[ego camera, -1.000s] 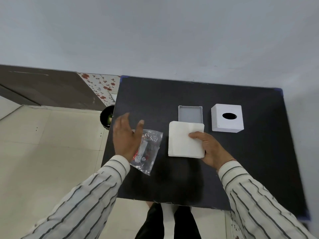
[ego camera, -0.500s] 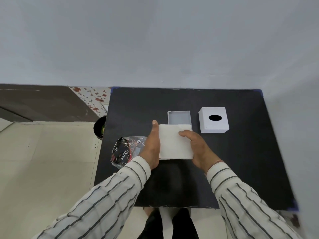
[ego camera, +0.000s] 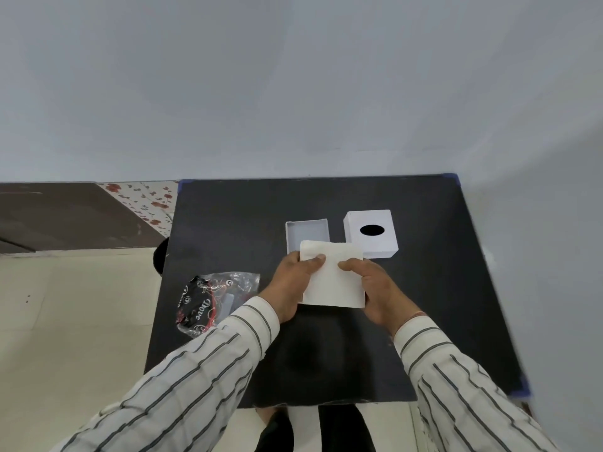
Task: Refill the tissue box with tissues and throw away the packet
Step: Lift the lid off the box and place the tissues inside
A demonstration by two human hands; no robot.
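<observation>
Only the head view here, looking down at a black worktop pushed up against a pale wall. Both hands are on the stack of white tissues: the left hand grips its left edge with the thumb laid across the top, and the right hand grips the right edge the same way, thumb on top and the other fingers tucked underneath where I can't see them. So the stack is pinched between the two hands, and its far edge overlaps the near edge of the open box tray, which sits just beyond the hands. I can't tell whether the stack is lifted clear of the worktop or resting on it. The tray looks empty from what shows. To the right of the tray, just beyond the right hand, is the white box cover with the dark oval slot on top, standing apart from the tray. The crumpled plastic packet, clear with black and red print, lies on the worktop to the left of the left hand, partly hidden by the striped sleeve. Further left, off the worktop edge, something dark and round peeks out at floor level, too hidden to identify.
</observation>
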